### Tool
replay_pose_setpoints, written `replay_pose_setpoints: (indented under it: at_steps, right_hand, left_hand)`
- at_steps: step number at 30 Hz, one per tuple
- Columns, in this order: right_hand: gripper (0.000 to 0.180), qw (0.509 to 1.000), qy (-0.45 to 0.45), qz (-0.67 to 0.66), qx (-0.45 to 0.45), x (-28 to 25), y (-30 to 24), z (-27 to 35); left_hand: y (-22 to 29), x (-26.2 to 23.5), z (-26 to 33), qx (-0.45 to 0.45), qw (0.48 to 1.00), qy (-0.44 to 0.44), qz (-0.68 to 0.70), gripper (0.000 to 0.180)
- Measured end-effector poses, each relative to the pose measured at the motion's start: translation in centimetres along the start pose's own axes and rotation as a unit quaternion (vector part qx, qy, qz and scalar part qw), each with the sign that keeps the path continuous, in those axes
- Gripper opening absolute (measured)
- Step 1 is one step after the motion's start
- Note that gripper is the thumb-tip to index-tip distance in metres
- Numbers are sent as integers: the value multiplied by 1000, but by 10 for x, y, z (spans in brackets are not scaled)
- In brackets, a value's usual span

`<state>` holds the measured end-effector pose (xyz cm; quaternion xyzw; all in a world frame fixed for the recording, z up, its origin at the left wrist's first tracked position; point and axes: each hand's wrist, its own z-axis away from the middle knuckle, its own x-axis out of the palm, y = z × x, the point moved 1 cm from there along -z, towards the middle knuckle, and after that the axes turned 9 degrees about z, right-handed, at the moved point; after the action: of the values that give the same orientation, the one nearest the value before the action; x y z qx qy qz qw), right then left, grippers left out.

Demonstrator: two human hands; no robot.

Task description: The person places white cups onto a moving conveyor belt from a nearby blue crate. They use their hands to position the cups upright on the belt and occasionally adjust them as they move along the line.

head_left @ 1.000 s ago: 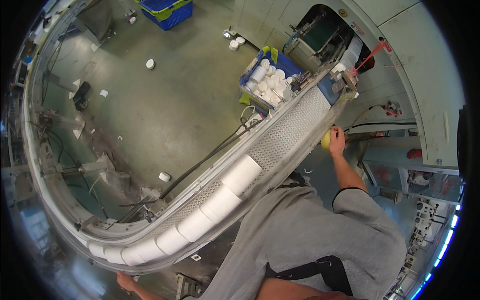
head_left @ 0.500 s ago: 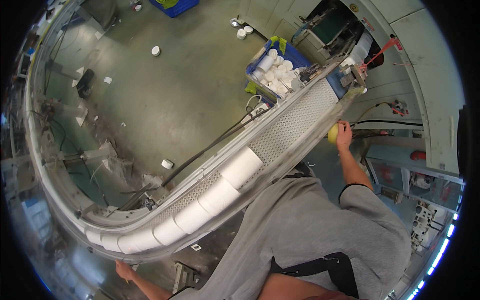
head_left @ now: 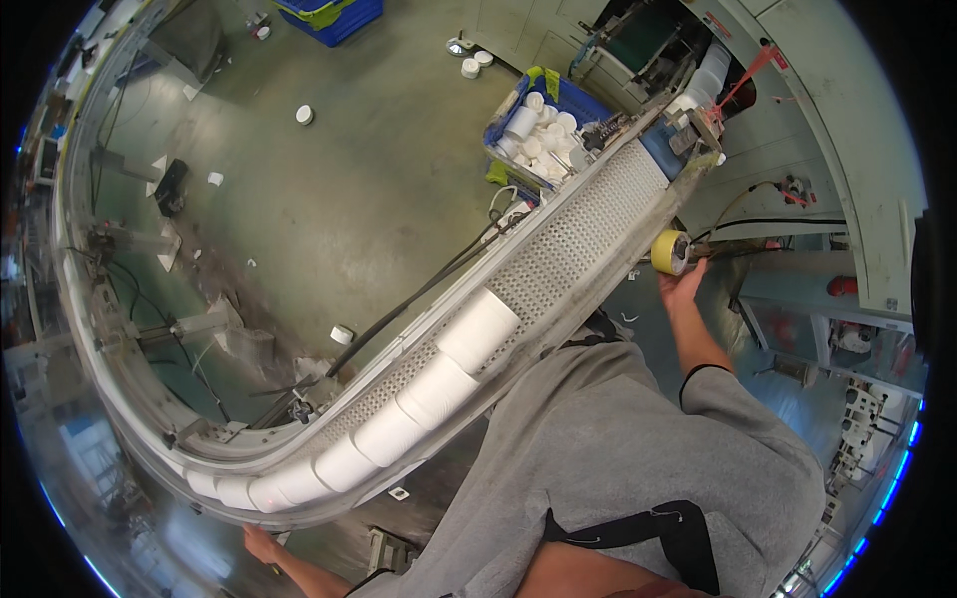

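Observation:
My right hand (head_left: 681,287) is just below a yellow roll of tape (head_left: 663,252) beside the conveyor's near side. Its thumb and fingers are apart around the roll's lower edge; the exact contact is hard to make out. Low on the left, my left hand (head_left: 261,545) is curled close under the conveyor's outer edge. A small dark end pokes out below it, too small to name. White paper rolls (head_left: 478,331) lie end to end along the curved conveyor (head_left: 563,239), whose perforated belt shows beyond the last roll.
Behind the conveyor stands a blue crate (head_left: 573,100) full of white roll offcuts. Another blue crate (head_left: 334,27) sits at the far side. Pale machine cabinets (head_left: 797,149) flank the right. A dark cable (head_left: 419,289) runs along the conveyor, and scraps litter the floor.
My right hand has slid down from the side of the tape roll, so more of the roll shows. My left hand has shifted slightly to the right. The whole view has tilted a little.

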<state>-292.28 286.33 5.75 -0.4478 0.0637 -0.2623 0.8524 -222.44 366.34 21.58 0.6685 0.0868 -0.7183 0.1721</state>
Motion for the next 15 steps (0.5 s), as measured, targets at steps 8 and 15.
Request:
replay_pose_setpoints:
  at_steps: [8, 15]
  right_hand:
    - [50, 958, 19, 260, -120, 21, 96, 19]
    - [51, 873, 103, 317, -356, 44, 87, -25]
  left_hand:
    - [-11, 2, -7, 28, 999, 10, 27, 59]
    - [-19, 6, -13, 40, 999, -6, 9, 60]
